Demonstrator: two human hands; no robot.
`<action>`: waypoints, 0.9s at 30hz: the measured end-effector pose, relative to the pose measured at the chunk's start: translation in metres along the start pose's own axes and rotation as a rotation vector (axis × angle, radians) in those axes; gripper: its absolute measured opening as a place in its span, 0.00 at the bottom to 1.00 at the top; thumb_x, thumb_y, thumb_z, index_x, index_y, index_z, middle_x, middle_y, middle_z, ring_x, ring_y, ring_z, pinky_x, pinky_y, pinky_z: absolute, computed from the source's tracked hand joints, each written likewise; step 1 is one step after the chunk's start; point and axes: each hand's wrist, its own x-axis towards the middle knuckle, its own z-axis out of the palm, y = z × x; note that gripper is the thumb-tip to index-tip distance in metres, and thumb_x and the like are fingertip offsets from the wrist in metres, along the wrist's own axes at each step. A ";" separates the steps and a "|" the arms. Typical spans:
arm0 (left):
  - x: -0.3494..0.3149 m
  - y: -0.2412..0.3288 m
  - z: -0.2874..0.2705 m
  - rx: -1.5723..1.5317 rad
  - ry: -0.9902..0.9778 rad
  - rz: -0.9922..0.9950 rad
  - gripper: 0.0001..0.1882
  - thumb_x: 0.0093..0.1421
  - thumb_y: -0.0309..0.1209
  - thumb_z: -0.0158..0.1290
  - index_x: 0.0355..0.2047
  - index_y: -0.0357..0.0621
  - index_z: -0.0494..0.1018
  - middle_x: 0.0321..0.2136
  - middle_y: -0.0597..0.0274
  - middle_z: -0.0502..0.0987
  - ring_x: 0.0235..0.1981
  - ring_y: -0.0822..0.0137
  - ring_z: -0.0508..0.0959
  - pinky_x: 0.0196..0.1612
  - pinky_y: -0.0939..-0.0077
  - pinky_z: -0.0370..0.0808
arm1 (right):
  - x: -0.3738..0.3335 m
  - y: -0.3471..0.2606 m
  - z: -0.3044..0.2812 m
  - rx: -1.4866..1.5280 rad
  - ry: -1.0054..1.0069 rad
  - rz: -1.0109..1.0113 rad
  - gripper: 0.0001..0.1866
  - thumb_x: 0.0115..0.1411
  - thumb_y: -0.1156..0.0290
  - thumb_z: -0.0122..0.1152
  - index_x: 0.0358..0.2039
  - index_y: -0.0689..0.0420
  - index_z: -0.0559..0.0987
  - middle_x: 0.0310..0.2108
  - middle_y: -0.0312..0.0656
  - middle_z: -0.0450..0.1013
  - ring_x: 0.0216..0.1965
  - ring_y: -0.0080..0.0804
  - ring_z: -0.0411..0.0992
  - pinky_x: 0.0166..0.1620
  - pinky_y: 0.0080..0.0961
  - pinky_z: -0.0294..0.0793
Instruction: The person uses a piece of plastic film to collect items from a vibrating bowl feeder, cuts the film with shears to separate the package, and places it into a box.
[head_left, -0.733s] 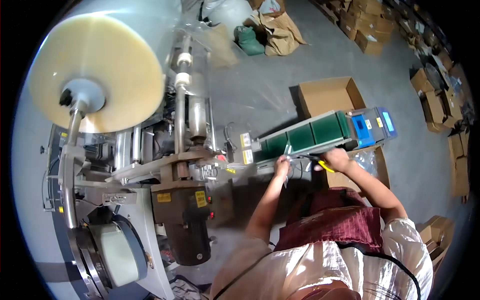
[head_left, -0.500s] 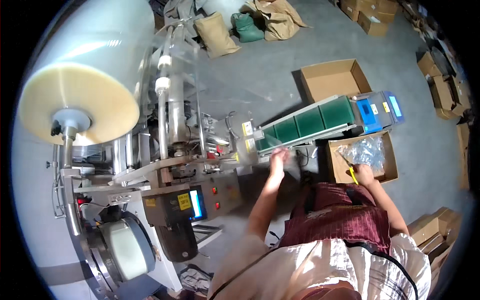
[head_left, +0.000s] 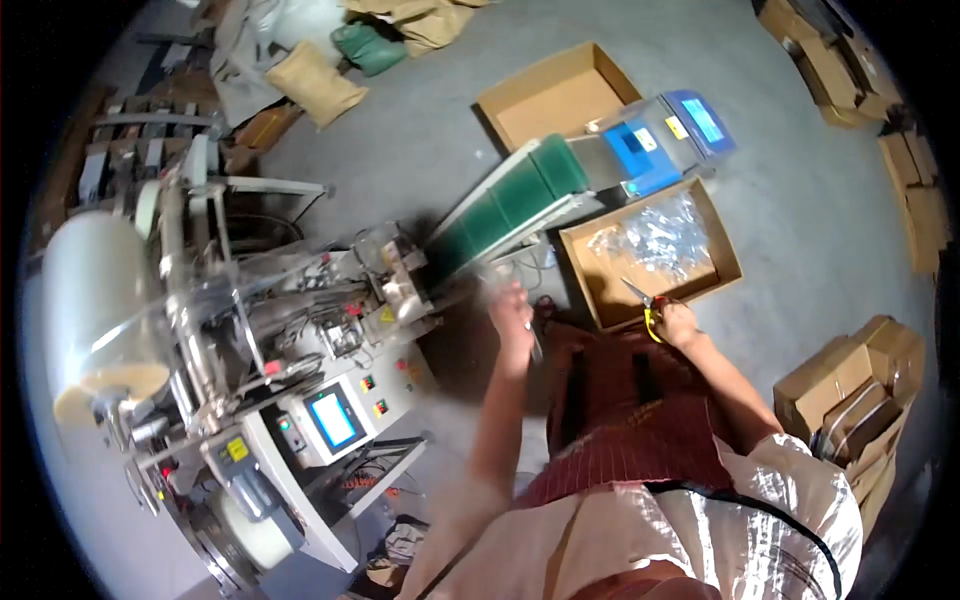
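Observation:
My right hand (head_left: 678, 324) is closed round the yellow handles of a pair of scissors (head_left: 636, 291). Their blades point up and left over the near wall of a cardboard box (head_left: 597, 290) that holds a heap of clear plastic packets (head_left: 672, 240). My left hand (head_left: 513, 322) is raised left of that box, below the lower end of the green conveyor belt (head_left: 505, 205). Its fingers look curled, with a blurred, see-through patch at their tips. Whatever they hold is too smeared to name.
At left stands a packaging machine with a lit touch screen (head_left: 334, 419) and a large roll of clear film (head_left: 105, 300). A second cardboard box (head_left: 545, 105) lies beyond the conveyor's blue end unit (head_left: 640, 150). More cartons (head_left: 850, 400) stand at the right; sacks (head_left: 318, 85) lie far left.
The view has swung, shifting the conveyor and boxes left. My left hand has drawn back from the conveyor's lower end toward my body. The scissors stay in my right hand beside the box.

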 end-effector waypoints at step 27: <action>0.420 -0.361 -0.077 2.023 -0.319 0.303 0.32 0.60 0.34 0.52 0.64 0.45 0.56 0.61 0.42 0.61 0.61 0.45 0.62 0.61 0.57 0.64 | 0.269 0.228 0.402 0.649 -0.352 0.199 0.17 0.58 0.66 0.52 0.45 0.61 0.72 0.36 0.47 0.74 0.39 0.42 0.72 0.42 0.35 0.73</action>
